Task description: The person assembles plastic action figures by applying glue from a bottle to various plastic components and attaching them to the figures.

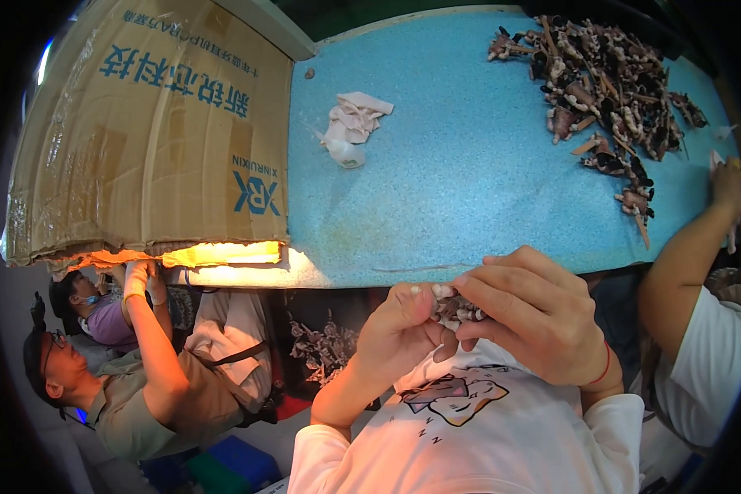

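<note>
Close to my chest, just off the table's near edge, my left hand (399,319) and my right hand (543,317) come together around a small figurine (461,309). It looks dark brown and whitish, with knobbly parts. My left thumb and fingers grip it from the left. From above and the right, the curled fingers of my right hand close on it and cover much of its surface. A heap of similar figurines (613,90), brown, white and black, lies at the far right of the blue tabletop (445,181).
A large cardboard box (148,140) stands at the left, its near end torn and glowing orange inside. Crumpled white tissue (356,119) lies beside it. More figurines (321,350) sit low, left of me. Co-workers are at the left; another person's arm (687,255) reaches in at the right.
</note>
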### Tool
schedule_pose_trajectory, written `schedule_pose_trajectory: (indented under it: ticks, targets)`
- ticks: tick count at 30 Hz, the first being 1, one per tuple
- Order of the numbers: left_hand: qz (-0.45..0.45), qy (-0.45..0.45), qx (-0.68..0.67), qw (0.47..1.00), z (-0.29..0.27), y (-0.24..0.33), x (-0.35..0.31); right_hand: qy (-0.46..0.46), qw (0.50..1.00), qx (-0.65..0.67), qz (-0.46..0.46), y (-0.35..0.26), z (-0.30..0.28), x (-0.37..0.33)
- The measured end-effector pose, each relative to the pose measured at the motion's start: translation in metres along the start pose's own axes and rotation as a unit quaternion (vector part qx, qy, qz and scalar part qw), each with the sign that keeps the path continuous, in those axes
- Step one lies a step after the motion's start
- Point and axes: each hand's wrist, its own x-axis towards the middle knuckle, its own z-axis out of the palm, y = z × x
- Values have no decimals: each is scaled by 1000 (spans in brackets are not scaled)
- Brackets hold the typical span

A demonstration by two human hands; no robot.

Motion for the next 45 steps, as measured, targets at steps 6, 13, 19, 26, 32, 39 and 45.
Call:
schedule_pose_trajectory:
  ticks: [6, 13, 19, 26, 32, 39, 45]
  targets:
    - [-2, -47, -7, 999, -1, -1, 2, 4, 1000, -10, -5, -2, -1, -4]
    - [42, -50, 68, 996, 6, -2, 0, 18, 1000, -6, 7, -5, -5, -6]
    - [98, 3, 248, 964, 10, -2, -6, 25, 988, 118, 98, -5, -10, -9]
    - [229, 17, 467, 854, 12, 1, -5, 45, 923, 308, 226, -10, 3, -13]
    - [330, -6, 568, 754, 11, 3, -5, 26, 880, 390, 269, -11, 10, -6]
    - [318, -13, 627, 711, 20, 13, -15, 26, 847, 460, 266, -10, 19, -5]
    - [340, -13, 642, 687, 16, 16, -20, 43, 819, 514, 251, -7, 28, -4]
